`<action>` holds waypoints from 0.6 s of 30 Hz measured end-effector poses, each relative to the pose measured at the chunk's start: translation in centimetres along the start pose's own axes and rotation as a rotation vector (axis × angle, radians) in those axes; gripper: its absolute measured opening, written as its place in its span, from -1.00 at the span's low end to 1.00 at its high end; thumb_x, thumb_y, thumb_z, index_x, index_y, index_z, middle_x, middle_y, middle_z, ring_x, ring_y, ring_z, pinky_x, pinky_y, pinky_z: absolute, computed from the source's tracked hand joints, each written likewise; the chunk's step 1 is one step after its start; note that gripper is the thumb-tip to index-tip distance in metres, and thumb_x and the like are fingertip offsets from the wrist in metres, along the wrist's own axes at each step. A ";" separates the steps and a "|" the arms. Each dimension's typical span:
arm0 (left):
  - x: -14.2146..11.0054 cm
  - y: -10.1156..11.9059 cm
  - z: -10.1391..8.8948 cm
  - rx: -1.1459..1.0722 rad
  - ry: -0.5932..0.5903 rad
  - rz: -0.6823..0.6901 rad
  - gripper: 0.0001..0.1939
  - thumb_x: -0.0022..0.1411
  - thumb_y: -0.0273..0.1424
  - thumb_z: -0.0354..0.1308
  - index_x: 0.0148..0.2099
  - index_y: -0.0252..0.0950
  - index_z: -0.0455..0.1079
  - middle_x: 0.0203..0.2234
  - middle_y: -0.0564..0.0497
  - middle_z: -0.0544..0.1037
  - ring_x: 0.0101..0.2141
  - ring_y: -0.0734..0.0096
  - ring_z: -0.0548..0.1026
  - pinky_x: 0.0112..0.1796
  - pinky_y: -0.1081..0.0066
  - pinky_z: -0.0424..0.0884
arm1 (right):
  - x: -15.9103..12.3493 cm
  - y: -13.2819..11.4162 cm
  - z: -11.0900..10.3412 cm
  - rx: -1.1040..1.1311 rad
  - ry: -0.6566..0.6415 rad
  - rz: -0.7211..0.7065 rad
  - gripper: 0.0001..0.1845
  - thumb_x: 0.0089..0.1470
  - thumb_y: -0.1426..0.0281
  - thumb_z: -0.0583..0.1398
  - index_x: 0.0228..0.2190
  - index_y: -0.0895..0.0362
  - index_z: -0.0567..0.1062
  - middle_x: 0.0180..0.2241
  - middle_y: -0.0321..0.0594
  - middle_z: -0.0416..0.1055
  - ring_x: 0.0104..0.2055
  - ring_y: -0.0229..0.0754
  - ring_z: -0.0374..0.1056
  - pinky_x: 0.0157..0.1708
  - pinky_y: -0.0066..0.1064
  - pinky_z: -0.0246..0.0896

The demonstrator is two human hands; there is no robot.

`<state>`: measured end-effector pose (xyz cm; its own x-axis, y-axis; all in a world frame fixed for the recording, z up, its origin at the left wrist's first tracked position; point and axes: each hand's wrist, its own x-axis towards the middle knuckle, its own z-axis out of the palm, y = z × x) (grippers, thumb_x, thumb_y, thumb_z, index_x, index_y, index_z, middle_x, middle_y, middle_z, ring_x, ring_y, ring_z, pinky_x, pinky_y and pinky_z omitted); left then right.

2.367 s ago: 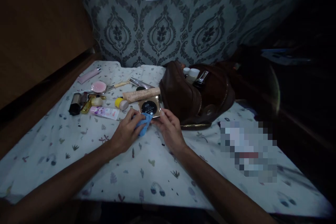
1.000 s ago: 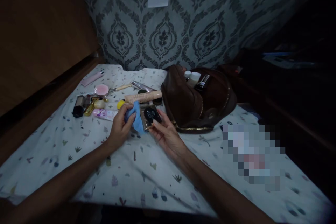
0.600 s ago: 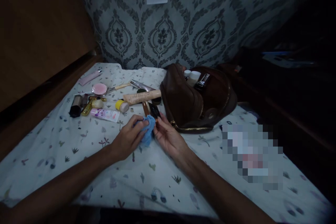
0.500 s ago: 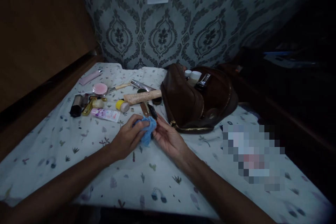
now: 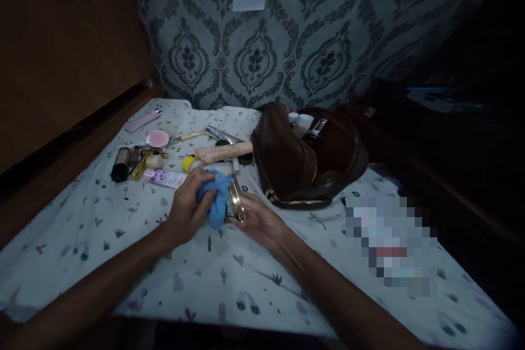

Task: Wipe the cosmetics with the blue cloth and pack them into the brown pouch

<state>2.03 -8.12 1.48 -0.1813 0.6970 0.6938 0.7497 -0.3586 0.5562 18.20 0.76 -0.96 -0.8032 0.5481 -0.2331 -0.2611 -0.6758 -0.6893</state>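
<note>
A crumpled blue cloth (image 5: 217,205) is gripped in my left hand (image 5: 184,209), its fingers bent around it. My right hand (image 5: 262,222) holds a small gold-edged cosmetic case (image 5: 237,201) with a dark, glittery face; its exact kind is unclear. The cloth lies against the left side of this case, between the two hands. Just beyond them are a beige squeeze tube (image 5: 223,151), a yellow-capped container (image 5: 189,163) and a white-and-purple tube (image 5: 164,177), the last partly behind my left hand.
An open brown bag (image 5: 283,158) with white-capped containers inside stands right of centre. A pink round compact (image 5: 158,139), a brush (image 5: 188,135), a pink tube (image 5: 143,120) and a dark bottle (image 5: 120,164) lie on the left of the patterned sheet (image 5: 164,284). A pixelated patch covers something at right.
The case has turned in my right hand, now showing its gold edge and glittery face. My left hand and the cloth have shifted slightly left.
</note>
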 end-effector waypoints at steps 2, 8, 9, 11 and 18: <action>0.4 -0.3 0.0 0.003 0.008 -0.109 -0.92 0.35 -0.43 0.03 -0.12 -0.19 0.29 -0.31 0.04 0.44 -0.28 0.33 0.44 -0.22 0.36 0.39 | -0.2 -0.2 0.4 0.027 -0.050 0.012 -0.58 -0.28 0.25 0.49 -0.32 0.08 0.56 -0.35 -0.30 0.57 -0.29 -0.17 0.47 -0.28 -0.32 0.40; 0.3 -0.4 0.6 -0.027 -0.173 -0.192 -0.93 0.32 -0.37 0.03 -0.24 -0.22 0.29 -0.40 0.07 0.41 -0.36 0.36 0.40 -0.28 0.39 0.36 | 0.2 -0.4 1.0 -0.009 -0.066 -0.186 -0.50 -0.28 0.30 0.49 -0.23 0.01 0.51 -0.28 -0.34 0.54 -0.26 -0.21 0.45 -0.21 -0.37 0.36; 0.2 -0.2 0.7 -0.053 -0.221 -0.201 -0.91 0.33 -0.36 0.02 -0.26 -0.22 0.29 -0.42 0.07 0.40 -0.39 0.37 0.40 -0.31 0.40 0.35 | 0.3 -0.3 0.9 -0.018 -0.041 -0.225 -0.45 -0.30 0.31 0.49 -0.20 -0.01 0.49 -0.27 -0.35 0.53 -0.24 -0.21 0.45 -0.20 -0.38 0.35; 0.1 0.1 0.7 -0.113 -0.298 -0.233 -0.87 0.33 -0.33 0.02 -0.26 -0.23 0.32 -0.44 0.07 0.41 -0.42 0.37 0.40 -0.35 0.41 0.35 | 0.5 -0.4 0.8 -0.059 0.015 -0.288 -0.37 -0.37 0.33 0.51 -0.19 -0.02 0.45 -0.27 -0.37 0.52 -0.24 -0.21 0.44 -0.19 -0.39 0.34; 1.1 0.8 -0.1 -0.320 -0.356 -0.421 -0.70 0.26 -0.11 0.15 -0.15 -0.19 0.52 -0.30 0.01 0.60 -0.33 0.24 0.54 -0.36 0.42 0.48 | -1.1 -3.6 2.3 -0.350 0.043 -0.395 -0.42 -0.44 0.36 0.53 -0.35 0.07 0.39 -0.36 -0.40 0.42 -0.29 -0.27 0.36 -0.25 -0.48 0.30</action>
<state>2.33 -7.70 2.77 -0.1549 0.9627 0.2219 0.4230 -0.1384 0.8955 18.75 1.49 3.41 -0.6550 0.7526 0.0679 -0.3391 -0.2125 -0.9164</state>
